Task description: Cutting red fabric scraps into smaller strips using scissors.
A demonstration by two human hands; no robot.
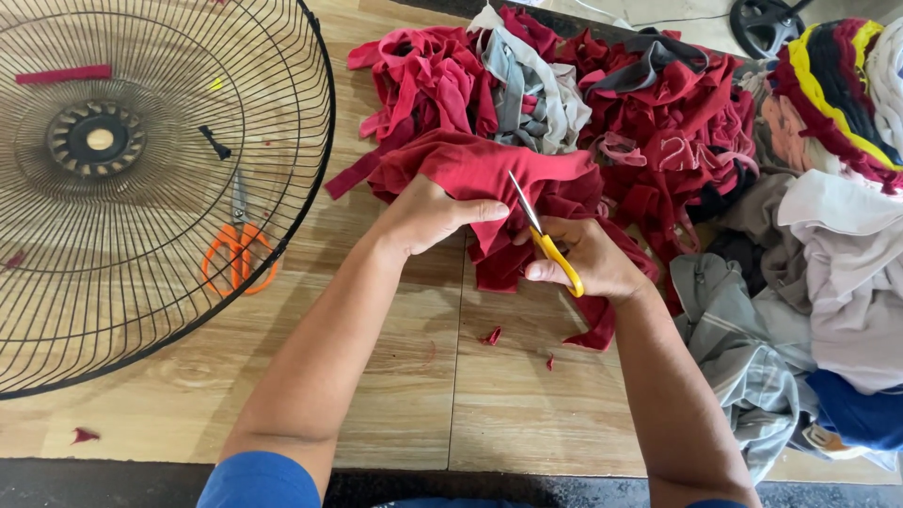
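Observation:
My left hand [428, 216] pinches a piece of red cloth [470, 169] that lies on the wooden table [395, 395]. My right hand [593, 259] grips yellow-handled scissors [546, 240], whose blades point up and left into the cloth's edge beside my left thumb. The red cloth drapes under both hands and hangs down past my right wrist. Behind it rises a heap of red and grey cloth strips [564, 85].
A black wire fan guard [141, 179] lies at the left, with orange-handled scissors [240, 249] under it. Grey, white and blue garments [800, 310] pile up at the right. Small red scraps [492, 335] dot the table. A dark fan base [767, 23] sits at the back.

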